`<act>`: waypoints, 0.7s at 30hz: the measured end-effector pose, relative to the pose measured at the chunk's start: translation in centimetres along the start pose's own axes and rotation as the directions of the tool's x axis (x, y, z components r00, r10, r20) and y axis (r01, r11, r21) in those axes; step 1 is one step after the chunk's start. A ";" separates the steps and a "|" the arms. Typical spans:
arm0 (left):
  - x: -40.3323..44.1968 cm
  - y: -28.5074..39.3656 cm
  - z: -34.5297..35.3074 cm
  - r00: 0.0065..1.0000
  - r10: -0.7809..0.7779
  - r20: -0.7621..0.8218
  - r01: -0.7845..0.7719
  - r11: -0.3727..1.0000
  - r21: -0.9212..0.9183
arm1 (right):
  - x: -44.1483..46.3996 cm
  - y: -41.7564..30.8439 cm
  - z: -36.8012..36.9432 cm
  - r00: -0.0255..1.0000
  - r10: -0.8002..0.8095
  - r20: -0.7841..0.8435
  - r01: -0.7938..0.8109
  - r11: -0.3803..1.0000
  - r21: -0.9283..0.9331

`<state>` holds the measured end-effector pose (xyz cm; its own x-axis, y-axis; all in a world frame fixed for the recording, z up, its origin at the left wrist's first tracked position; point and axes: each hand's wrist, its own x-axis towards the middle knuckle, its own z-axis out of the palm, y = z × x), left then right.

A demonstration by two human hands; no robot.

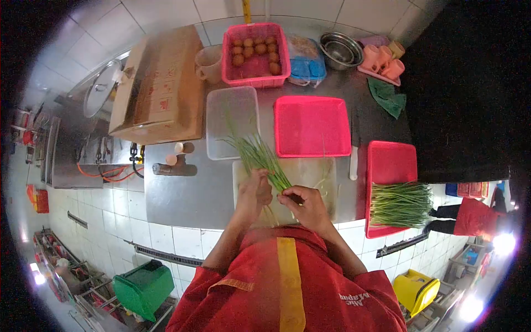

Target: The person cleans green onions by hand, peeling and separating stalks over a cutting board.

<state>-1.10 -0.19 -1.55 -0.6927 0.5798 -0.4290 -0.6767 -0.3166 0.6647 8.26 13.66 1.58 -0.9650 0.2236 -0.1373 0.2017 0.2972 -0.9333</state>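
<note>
Over a pale cutting board [323, 191], a small bunch of scallions [259, 152] is in my two hands, its green tips pointing away over a clear plastic tray [218, 124]. My left hand [256, 195] is closed around some stalks, and thin pale ends show below it. Beside it, my right hand [306, 205] pinches the bunch between thumb and fingers. Right of the board lies a knife [353, 163] with a white handle. A larger pile of scallions [399, 205] rests in a pink tray [391, 160] at the right.
Behind the board sits another pink tray [312, 127]. Farther back are a pink basket [256, 80] of eggs, a metal bowl [341, 50], pink cups [381, 58] and a green cloth [387, 97]. A cardboard box [166, 83] stands left. Another person [475, 216] is at far right.
</note>
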 end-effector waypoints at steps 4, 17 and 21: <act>0.6 0.1 -1.0 0.999 -0.006 0.048 0.013 0.990 -0.143 | -0.8 0.0 1.0 0.998 0.021 -0.058 -0.020 1.000 0.021; 0.7 0.5 -0.2 0.996 0.066 0.055 -0.059 0.991 -0.121 | -1.4 0.4 1.8 0.996 0.023 0.081 -0.009 0.986 -0.169; 0.8 0.3 -0.3 0.998 0.048 0.037 -0.043 0.989 -0.139 | -1.4 1.1 2.0 0.998 0.012 0.062 -0.003 0.988 -0.153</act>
<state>-1.90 -0.06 -1.91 -0.7148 0.5911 -0.3736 -0.6746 -0.4421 0.5911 9.50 11.84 0.13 -0.9710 0.1688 -0.1694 0.2276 0.4347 -0.8714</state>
